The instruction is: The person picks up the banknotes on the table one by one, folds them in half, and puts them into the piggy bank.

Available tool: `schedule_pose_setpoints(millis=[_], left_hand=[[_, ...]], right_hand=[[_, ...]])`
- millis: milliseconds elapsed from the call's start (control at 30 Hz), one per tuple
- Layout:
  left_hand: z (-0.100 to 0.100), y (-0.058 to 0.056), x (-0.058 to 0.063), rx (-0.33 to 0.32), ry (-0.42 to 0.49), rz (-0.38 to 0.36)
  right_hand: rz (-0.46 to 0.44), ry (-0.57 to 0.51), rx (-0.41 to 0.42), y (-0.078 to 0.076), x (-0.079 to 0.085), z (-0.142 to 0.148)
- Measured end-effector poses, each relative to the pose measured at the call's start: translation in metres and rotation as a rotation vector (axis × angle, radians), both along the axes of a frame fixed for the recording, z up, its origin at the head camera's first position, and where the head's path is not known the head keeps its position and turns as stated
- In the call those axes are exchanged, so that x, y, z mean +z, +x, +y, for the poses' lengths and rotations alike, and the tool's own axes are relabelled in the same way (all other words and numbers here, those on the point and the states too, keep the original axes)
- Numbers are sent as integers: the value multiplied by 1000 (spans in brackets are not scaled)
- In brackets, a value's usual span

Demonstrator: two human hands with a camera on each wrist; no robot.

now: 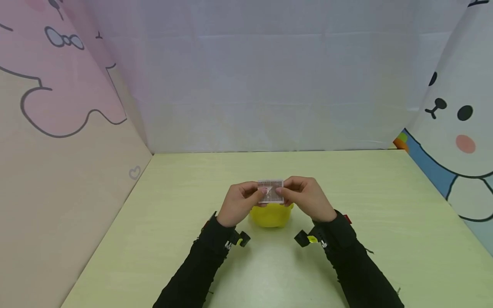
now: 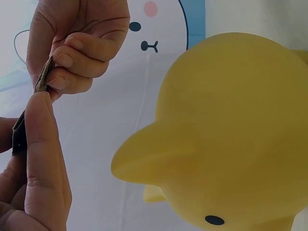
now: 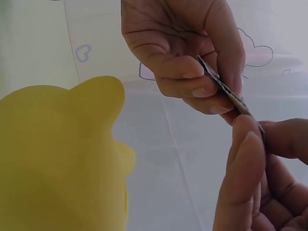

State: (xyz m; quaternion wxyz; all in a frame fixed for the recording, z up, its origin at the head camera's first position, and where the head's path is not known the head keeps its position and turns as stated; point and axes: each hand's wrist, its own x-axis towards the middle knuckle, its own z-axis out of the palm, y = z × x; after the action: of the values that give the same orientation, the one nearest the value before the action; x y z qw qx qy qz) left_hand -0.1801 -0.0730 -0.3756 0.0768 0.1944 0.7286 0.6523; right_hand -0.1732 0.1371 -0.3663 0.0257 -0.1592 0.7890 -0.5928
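Both hands hold a small folded banknote (image 1: pixel 274 196), grey-brown with a pale border, in front of the body. My left hand (image 1: pixel 239 204) pinches its left edge between thumb and fingers; my right hand (image 1: pixel 311 199) pinches the right edge the same way. In the wrist views the banknote (image 3: pixel 231 96) appears almost edge-on, its layers showing as a thin dark strip. Right beneath the hands in the head view is a rounded yellow piggy bank (image 1: pixel 271 217), its top hidden by the banknote. An ear and a black eye of the piggy bank (image 2: pixel 231 110) show in the left wrist view.
The pale green tabletop (image 1: pixel 161 239) stretches out around the piggy bank. A white curtain (image 1: pixel 262 85) hangs behind the table's far edge. Cartoon-printed sheets (image 1: pixel 69 171) line the left and right sides. Dark sleeves (image 1: pixel 204 261) with wrist cameras cover both forearms.
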Motion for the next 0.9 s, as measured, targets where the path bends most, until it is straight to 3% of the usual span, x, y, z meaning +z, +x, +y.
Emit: schedule_pose_setpoints(millis=[400, 900], left_hand=[[-2, -3, -1, 39, 108, -71], [-2, -4, -3, -27, 134, -82]], right_hand=[[35, -44, -30, -1, 1, 5], [32, -73, -48, 0, 2, 4]])
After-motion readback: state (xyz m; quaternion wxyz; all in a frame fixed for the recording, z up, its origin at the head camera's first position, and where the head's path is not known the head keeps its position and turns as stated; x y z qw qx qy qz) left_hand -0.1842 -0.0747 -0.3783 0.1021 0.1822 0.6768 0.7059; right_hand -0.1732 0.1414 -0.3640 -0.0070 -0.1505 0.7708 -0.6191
